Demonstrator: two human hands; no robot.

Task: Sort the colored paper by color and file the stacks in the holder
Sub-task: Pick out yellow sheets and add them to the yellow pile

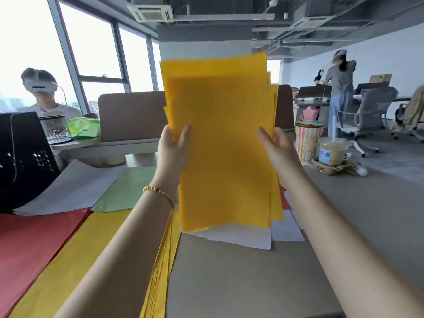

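Stack: yellow sheets point(224, 143), edges fanning unevenly, white sheets showing behind at top and bottom.
Place: being held upright above the table point(241, 283), in front of the camera.
Left hand point(173, 150): pinching the stack's left edge, thumb lying on front.
Right hand point(278, 150): gripping the right edge, thumb in front.
Table piles: red point(29, 244), yellow point(91, 255), green point(128, 189), white point(73, 189) lying left.

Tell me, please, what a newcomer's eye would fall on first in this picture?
First, the yellow sheaf held upright at centre, gripped by the left hand and right hand at its side edges. Next, the sorted piles on the desk at left: red stack, yellow stack, green stack, with the black holder beyond.
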